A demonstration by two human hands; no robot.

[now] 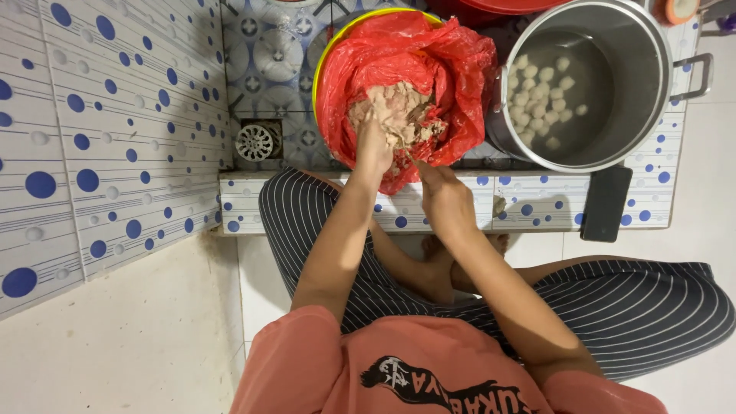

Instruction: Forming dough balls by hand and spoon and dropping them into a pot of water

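Observation:
A yellow basin lined with a red plastic bag holds a lump of pale pinkish meat paste. My left hand is pushed into the near side of the paste, with its fingers closed in it. Just right of it, over the bag's near edge, my right hand is closed in a fist. A thin utensil tip sticks out of it toward the paste. To the right of the basin stands a large steel pot of water in which several white balls float.
A black phone lies on the blue-dotted tiled ledge in front of the pot. A round metal floor drain sits left of the basin. A dotted tile wall rises on the left. My striped trouser legs are folded below the ledge.

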